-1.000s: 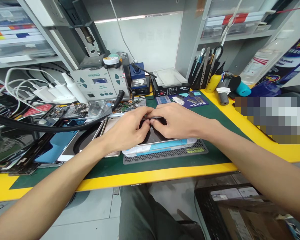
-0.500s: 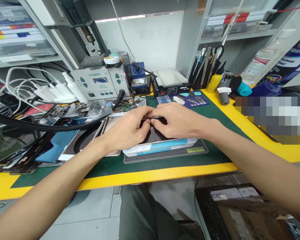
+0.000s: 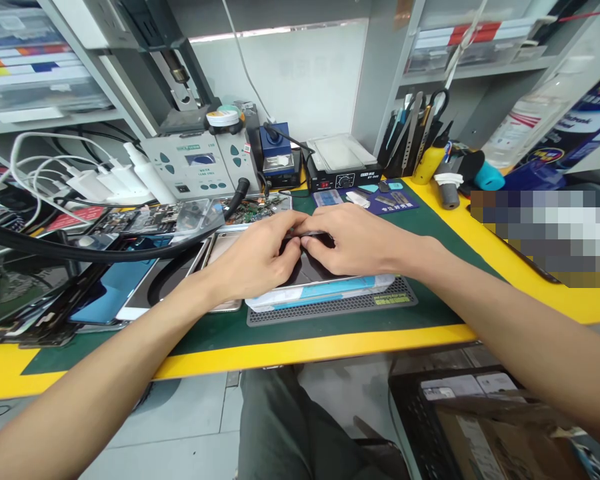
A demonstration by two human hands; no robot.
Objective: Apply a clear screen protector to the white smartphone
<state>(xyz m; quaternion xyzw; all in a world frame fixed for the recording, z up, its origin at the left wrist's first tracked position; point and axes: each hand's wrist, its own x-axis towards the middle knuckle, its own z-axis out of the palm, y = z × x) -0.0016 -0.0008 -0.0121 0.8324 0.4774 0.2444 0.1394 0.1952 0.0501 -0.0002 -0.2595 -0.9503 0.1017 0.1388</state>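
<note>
A dark-screened phone (image 3: pixel 307 272) lies flat between my hands, on top of a blue-and-white pack (image 3: pixel 325 291). My left hand (image 3: pixel 263 257) is closed over the phone's left part, its thumb pressing near the middle of the screen. From the other side my right hand (image 3: pixel 363 239) curls over it in the same way. Both thumb tips nearly meet, and the index fingers come together at the far edge. The other fingers and that edge are mostly hidden. Under the pack sits a grey honeycomb-patterned pad (image 3: pixel 330 311).
A hot-air station (image 3: pixel 200 163) and a black-fronted heating plate (image 3: pixel 347 167) stand behind my hands. Phones and screens (image 3: pixel 115 280) are piled at left, with a black hose (image 3: pixel 130 255) crossing above. Tweezers (image 3: pixel 413 133) stand at the back right. The bench's yellow edge (image 3: pixel 310 350) is nearest me.
</note>
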